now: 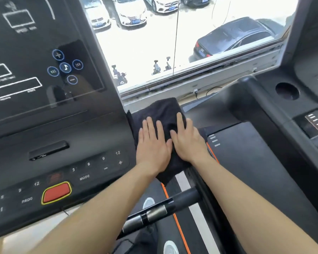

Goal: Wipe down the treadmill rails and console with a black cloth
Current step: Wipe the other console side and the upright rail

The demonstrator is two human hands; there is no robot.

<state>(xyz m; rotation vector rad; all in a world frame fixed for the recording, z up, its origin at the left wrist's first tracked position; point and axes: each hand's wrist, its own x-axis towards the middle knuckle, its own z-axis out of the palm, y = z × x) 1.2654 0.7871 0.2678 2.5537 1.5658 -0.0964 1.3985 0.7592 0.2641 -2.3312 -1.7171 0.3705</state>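
Black cloth [162, 114] under left hand [151, 143] and right hand [186, 139], fingers flat, extended, pressing, not gripping

The console [50, 125] carries all the readable text. Along its lower edge run two rows of white numbers: 3, 6, 9 and 12 toward the right corner, above minus and plus signs, and 9 and 12 further left. "MODE" [84, 177] stands below the 3, and "PROG" [27, 200] left of the red button [56, 193]. On the screen [44, 57], round icons show plus, minus, a music note and skip arrows. Smaller screen labels are too blurred to read.
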